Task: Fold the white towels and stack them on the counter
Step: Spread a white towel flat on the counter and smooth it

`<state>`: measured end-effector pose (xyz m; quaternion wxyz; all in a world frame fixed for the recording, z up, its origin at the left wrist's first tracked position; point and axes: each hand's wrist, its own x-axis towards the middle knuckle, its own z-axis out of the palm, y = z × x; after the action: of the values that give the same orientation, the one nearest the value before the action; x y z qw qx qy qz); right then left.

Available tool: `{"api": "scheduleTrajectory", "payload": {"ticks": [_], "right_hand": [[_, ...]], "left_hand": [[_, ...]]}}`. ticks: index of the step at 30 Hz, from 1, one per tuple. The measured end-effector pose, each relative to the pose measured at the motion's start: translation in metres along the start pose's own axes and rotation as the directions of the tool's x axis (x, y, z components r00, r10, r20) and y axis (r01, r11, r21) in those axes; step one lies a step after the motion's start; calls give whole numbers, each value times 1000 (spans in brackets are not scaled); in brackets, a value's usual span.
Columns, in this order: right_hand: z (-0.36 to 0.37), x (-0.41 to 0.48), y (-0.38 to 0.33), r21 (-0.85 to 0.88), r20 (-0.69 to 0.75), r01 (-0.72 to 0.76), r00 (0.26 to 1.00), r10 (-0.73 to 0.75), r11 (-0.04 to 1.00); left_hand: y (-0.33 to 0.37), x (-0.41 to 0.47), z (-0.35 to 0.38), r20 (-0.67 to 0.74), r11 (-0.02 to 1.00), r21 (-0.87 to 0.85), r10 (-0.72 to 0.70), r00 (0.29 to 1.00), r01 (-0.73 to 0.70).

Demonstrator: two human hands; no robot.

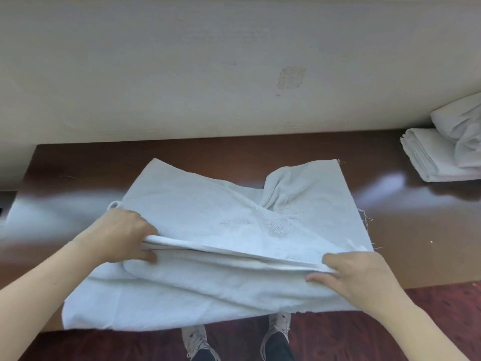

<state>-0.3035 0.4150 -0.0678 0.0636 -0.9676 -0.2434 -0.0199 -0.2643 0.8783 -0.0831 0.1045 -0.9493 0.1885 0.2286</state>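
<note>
On counter (390,204), L hand (122,235) & R hand (359,277) each pinched on towel (208,217) fold.

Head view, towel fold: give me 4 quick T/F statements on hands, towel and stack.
1. Both hands, left hand and right hand, grip the towel. True.
2. The towel hangs over the counter's near edge. True.
3. The folded stack sits at far left. False: it is at far right.
4. The towel's far right corner lies flat. False: it is bunched.
</note>
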Motion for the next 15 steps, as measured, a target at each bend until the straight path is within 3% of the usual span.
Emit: {"api": "scheduleTrajectory", "payload": {"ticks": [2,5,9,11,13,14,15], "right_hand": [[-4,-12,3,-31,70,0,998,2,1000],[-12,-17,6,-47,142,-75,987,81,996],[-28,-12,10,-50,255,-258,931,262,965],[-40,-11,16,130,454,-346,854,255,929],[-51,-7,20,356,689,-501,711,140,788],[-54,-4,21,400,753,-553,653,82,731],[-52,-1,23,413,764,-568,641,68,712]], "left_hand": [[-9,-17,1,-125,996,66,65,990,-57],[-16,-34,0,-328,985,1,162,931,-171],[-23,-35,-4,-441,987,-78,89,893,-137],[-30,-36,-13,-505,988,-137,-5,863,-75],[-36,-37,-26,-549,985,-162,-42,835,-56],[-38,-35,-30,-554,984,-168,-51,831,-51],[-39,-30,-34,-557,985,-170,-75,827,-25]]}}
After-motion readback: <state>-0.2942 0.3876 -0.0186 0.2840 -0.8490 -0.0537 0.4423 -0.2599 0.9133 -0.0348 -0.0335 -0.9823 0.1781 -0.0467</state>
